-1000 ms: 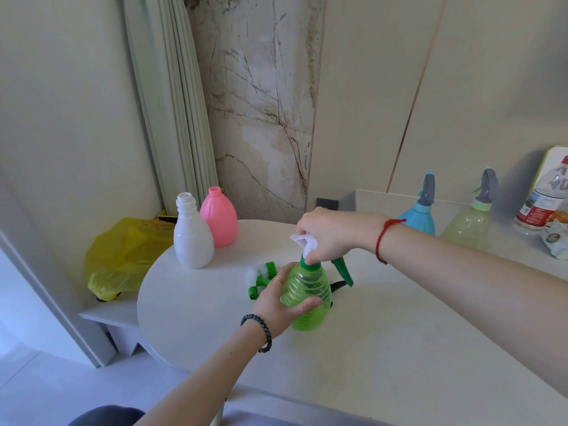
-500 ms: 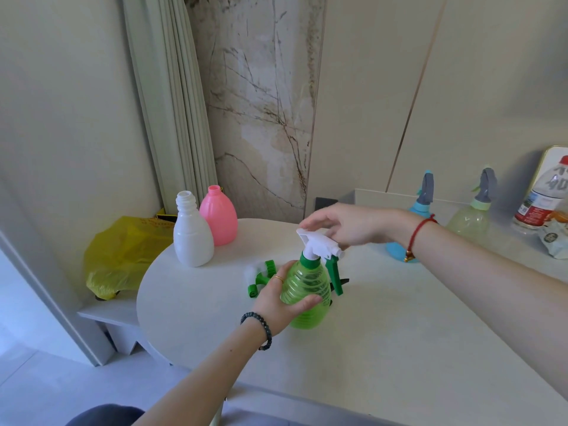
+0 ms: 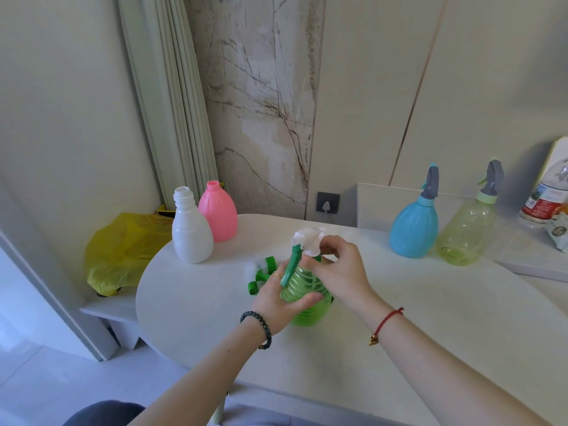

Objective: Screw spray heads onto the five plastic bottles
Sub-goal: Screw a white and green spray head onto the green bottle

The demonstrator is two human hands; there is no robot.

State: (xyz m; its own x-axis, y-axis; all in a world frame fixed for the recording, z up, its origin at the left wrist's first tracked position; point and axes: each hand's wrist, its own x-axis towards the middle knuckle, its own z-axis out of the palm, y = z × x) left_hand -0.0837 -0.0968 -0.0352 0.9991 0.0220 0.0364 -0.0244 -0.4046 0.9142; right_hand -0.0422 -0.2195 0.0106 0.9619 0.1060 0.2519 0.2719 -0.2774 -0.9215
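Note:
A ribbed green bottle [image 3: 304,290] stands upright at the middle of the white table [image 3: 430,333]. My left hand [image 3: 276,299] is wrapped around its body. A white spray head [image 3: 309,239] with a green trigger sits on its neck, trigger pointing toward me and left. My right hand [image 3: 339,272] grips the collar under that head. Loose green and white spray heads [image 3: 261,272] lie just behind my left hand. A white bottle [image 3: 191,232] and a pink bottle [image 3: 218,213] stand open-necked at the back left. A blue bottle [image 3: 415,226] and a pale yellow-green bottle [image 3: 467,232], both with grey spray heads, stand at the back right.
A yellow plastic bag [image 3: 120,250] lies on a low ledge left of the table. A labelled bottle [image 3: 547,198] and a packet [image 3: 558,232] sit on the raised counter at the far right. A wall socket [image 3: 328,202] is behind the table.
My right hand has come back from beyond the spray head to the near side and taken hold of its collar. The head has turned, so the trigger now points left.

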